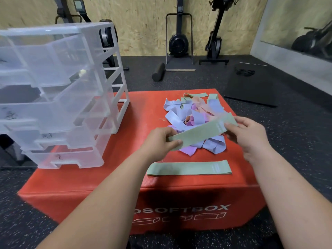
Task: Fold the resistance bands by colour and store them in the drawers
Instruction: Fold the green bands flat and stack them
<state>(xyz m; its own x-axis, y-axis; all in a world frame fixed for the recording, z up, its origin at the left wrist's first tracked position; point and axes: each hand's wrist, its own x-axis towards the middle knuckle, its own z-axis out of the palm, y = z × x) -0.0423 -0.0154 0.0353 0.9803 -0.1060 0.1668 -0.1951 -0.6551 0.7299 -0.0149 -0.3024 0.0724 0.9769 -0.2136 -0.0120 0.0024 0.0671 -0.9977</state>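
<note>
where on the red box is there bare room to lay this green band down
Bare: the red box's near-left corner, between drawer unit and flat green band; also the strip between unit and band pile. Crowded: far right, under that pile.

Red soft box (71, 180) sits on blk speckled rubber floor (179, 81), w/ white lettering "OSOFTBOX" and box outlines on its near face. Chipboard wall (143, 24) runs along the back. Against it stand two upright blk fitness machines w/ flywheels: centre machine (178, 42) on a flat base, second machine (214, 42) just beside it. A third machine (79, 13) is partly hidden at far left. Blk foam roller (158, 71) lies near the centre base. Blk mat (251, 90) lies at right w/ a small dark item (245, 71) on it, poss. a strap. Mirror (305, 38) at right edge.
</note>
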